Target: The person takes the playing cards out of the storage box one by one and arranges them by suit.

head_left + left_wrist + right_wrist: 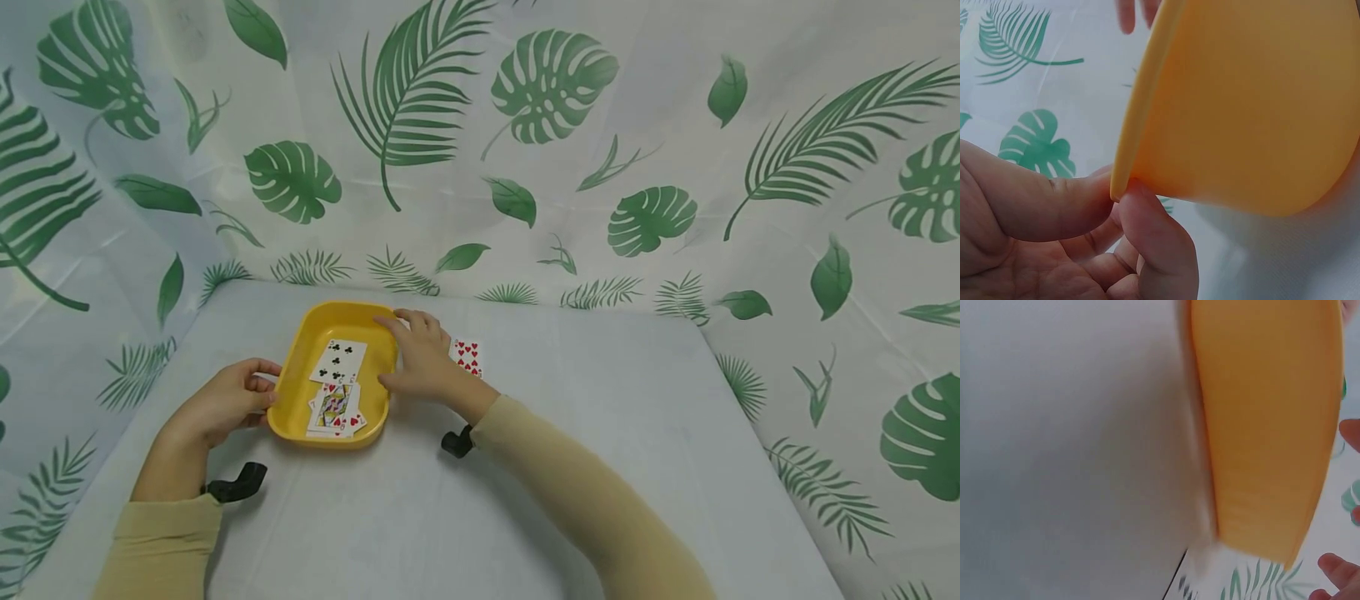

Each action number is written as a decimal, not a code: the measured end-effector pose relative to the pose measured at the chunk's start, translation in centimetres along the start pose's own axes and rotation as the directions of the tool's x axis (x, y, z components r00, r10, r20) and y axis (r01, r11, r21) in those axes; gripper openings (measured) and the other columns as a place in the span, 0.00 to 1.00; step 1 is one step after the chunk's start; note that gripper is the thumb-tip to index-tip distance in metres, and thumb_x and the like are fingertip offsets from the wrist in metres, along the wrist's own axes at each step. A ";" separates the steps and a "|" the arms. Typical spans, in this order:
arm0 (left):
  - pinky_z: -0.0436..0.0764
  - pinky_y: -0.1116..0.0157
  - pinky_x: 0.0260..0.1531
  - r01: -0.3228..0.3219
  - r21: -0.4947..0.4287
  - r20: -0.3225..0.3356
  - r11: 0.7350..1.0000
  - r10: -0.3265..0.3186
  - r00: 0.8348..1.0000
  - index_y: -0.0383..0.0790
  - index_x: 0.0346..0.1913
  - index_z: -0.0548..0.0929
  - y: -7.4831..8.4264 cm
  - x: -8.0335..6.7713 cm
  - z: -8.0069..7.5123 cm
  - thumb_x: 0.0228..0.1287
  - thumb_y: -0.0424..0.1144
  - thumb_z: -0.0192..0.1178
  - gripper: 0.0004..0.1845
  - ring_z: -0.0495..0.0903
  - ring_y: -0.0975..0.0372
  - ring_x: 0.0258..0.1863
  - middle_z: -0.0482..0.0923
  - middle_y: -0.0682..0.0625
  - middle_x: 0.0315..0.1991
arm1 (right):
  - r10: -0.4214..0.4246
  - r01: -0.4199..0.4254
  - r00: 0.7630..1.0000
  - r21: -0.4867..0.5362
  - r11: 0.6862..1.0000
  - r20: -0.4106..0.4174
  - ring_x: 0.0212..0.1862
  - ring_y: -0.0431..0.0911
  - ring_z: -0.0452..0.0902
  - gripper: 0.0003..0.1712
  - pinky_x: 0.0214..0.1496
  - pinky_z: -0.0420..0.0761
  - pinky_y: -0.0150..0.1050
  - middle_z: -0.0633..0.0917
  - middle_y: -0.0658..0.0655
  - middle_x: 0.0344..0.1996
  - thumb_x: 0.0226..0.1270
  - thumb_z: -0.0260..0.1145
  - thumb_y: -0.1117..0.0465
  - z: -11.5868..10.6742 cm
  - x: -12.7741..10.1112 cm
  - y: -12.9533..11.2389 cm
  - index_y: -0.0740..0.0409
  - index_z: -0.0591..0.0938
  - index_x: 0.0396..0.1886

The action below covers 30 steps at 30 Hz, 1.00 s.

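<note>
"Straight to the yellow tray (330, 443), at the left part of the pale counter (375, 533), caught between left hand (228, 400) and right hand (427, 354)!"

"And on the left?"

"Pinching the rim, thumb on one side and a finger on the other, closed right down on the edge."

"Over to the right, then?"

"Spreading the fingers well apart at the right side of the rim, thumb and all, with no grip on anything; touching the rim or just beside it, can't tell."

"Inside the tray?"

"Lying face up: a clubs card (341, 361), and nearer the person a face card (334, 406), overlapping other cards (352, 423)."

"Any outside?"

"Peeking out on the counter, right of the tray, partly hidden behind the right hand: a hearts card (468, 354)!"

"Rising behind: a leaf-print cloth (645, 50), green on white."
</note>
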<state>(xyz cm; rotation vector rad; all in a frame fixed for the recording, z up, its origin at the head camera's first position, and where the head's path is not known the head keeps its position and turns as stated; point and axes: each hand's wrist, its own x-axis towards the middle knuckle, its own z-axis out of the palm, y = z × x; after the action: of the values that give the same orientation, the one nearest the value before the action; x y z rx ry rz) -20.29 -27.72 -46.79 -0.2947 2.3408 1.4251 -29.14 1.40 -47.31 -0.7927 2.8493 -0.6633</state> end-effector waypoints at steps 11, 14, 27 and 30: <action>0.88 0.63 0.40 0.010 0.002 -0.006 1.000 -0.010 1.000 0.26 0.75 0.62 -0.2 -0.1 0.0 0.79 0.29 0.58 0.29 0.81 0.54 0.40 0.77 0.39 0.47 | -0.107 0.111 0.993 -0.125 0.986 0.045 0.86 0.58 0.44 0.54 0.84 0.50 0.67 0.56 0.55 0.86 0.64 0.78 0.42 2.0 0.6 -3.7 0.31 0.61 0.85; 0.88 0.62 0.40 0.005 0.004 -0.003 1.000 -0.005 1.000 0.26 0.75 0.62 -0.2 0.0 0.0 0.79 0.29 0.58 0.28 0.81 0.55 0.39 0.77 0.39 0.47 | -0.121 0.130 0.991 -0.164 0.978 0.065 0.86 0.57 0.43 0.54 0.84 0.49 0.66 0.55 0.54 0.86 0.64 0.78 0.41 2.4 1.0 -4.7 0.30 0.60 0.86; 0.88 0.62 0.39 -0.020 -0.001 0.004 1.000 0.020 1.000 0.25 0.75 0.62 -0.4 0.2 -0.1 0.79 0.29 0.57 0.28 0.81 0.55 0.39 0.77 0.40 0.46 | -0.028 0.060 0.992 -0.265 0.962 0.124 0.87 0.56 0.45 0.53 0.87 0.47 0.62 0.58 0.51 0.86 0.65 0.77 0.37 3.7 2.9 -6.9 0.27 0.59 0.85; 0.88 0.62 0.39 -0.026 -0.001 0.008 1.000 0.026 1.000 0.26 0.75 0.62 -0.5 0.2 -0.2 0.80 0.29 0.57 0.28 0.81 0.55 0.39 0.77 0.39 0.47 | 0.000 0.033 0.991 -0.247 0.969 0.131 0.87 0.55 0.46 0.52 0.88 0.47 0.61 0.59 0.50 0.85 0.66 0.76 0.37 3.8 3.6 -7.1 0.27 0.60 0.85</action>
<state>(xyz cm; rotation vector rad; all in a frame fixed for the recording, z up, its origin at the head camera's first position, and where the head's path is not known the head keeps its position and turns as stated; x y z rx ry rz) -20.38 -28.13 -47.17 -0.2596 2.3460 1.4364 -28.14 -7.35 -47.59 -0.8590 2.8414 -0.2458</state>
